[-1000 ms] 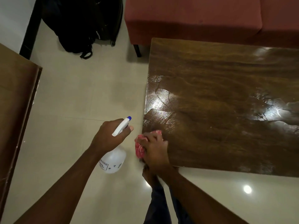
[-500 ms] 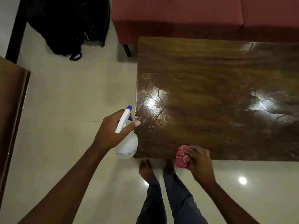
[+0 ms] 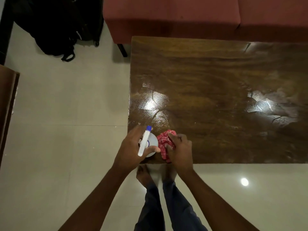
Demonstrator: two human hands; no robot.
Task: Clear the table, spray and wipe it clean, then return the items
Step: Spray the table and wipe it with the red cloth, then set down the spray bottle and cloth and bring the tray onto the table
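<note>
A dark glossy wooden table [image 3: 216, 90] fills the right of the head view, its top wet and streaked with glare. My left hand [image 3: 131, 150] grips a white spray bottle [image 3: 152, 142] with a blue nozzle tip, held upright over the table's near left corner. Right beside it, my right hand [image 3: 180, 150] holds a crumpled red checked cloth [image 3: 164, 140] against the tabletop near the front edge. Whether the bottle's base touches the table is hidden by my hand.
A red sofa [image 3: 175, 17] stands close behind the table. A black backpack [image 3: 56, 27] lies on the pale tiled floor at the top left. A brown wooden furniture edge [image 3: 7, 104] runs along the left. My bare feet [image 3: 145, 175] stand at the table's front edge.
My left hand has carried the spray bottle rightward over the table's corner. My right hand has slid the cloth left along the front edge, next to the bottle.
</note>
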